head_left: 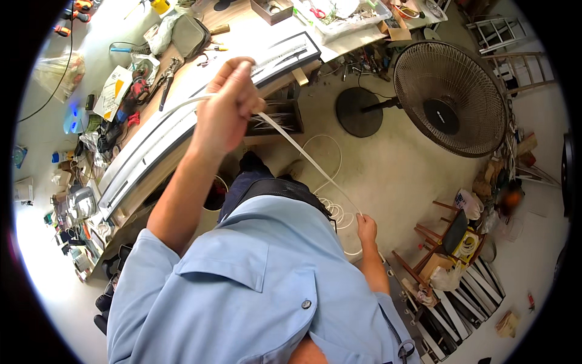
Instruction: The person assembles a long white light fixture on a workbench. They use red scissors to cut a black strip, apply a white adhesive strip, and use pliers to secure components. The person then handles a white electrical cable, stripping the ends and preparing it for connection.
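Observation:
My left hand (229, 112) is raised over the workbench edge, its fingers closed around a white cable (297, 145). From there the cable slants down to my right hand (367, 228), which pinches it low at my right side. A further length of it reaches left from my left hand over the bench. Loose loops of white cable (339, 213) lie on the floor between my feet and my right hand. Beneath my left hand, a long white panel with a dark frame (159, 148) lies along the bench, partly covered by my hand and forearm.
A large pedestal fan (451, 100) stands at the right on a round base. Tools, bags and a red power tool (140, 90) crowd the workbench (239, 21). A chair (451, 233) loaded with things stands at the right, near a row of dark and white strips (461, 303).

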`<act>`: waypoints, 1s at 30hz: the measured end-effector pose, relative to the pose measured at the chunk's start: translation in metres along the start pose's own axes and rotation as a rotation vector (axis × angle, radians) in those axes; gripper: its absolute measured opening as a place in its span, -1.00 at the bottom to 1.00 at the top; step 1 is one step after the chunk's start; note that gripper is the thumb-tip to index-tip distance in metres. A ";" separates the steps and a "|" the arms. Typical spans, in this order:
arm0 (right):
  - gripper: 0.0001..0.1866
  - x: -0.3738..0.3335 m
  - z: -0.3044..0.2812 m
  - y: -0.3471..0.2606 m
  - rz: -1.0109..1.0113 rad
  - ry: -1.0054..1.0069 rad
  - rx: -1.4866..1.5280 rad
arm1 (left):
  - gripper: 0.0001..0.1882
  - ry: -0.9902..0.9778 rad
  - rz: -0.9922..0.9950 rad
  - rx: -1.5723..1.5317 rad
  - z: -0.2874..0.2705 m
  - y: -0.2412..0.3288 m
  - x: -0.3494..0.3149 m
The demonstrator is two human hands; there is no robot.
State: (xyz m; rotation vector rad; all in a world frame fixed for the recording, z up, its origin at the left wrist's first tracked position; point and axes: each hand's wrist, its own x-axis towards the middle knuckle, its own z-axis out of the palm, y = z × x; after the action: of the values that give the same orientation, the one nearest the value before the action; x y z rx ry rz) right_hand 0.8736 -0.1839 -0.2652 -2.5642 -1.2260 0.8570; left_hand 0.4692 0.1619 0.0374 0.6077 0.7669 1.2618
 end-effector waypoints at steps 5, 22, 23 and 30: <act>-0.62 0.031 0.000 0.011 0.188 -0.099 -0.088 | -0.71 0.118 -0.245 0.267 -0.009 -0.021 -0.011; -0.52 0.062 -0.095 -0.490 -0.523 -0.414 0.704 | -0.66 -0.681 -1.021 0.158 -0.038 -0.196 0.043; -0.56 0.066 -0.091 -0.491 -0.498 -0.356 0.688 | -0.59 -0.765 -1.011 0.154 -0.039 -0.197 0.046; -0.64 0.169 -0.051 -0.397 -0.206 -0.021 0.635 | -0.66 -0.449 -0.036 1.323 -0.085 -0.171 0.093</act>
State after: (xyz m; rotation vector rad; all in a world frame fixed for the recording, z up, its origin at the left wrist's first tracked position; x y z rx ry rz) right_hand 0.7246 0.2054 -0.1424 -1.8978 -0.9908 1.0247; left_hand 0.5168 0.2158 -0.1626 1.8433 1.1585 0.3852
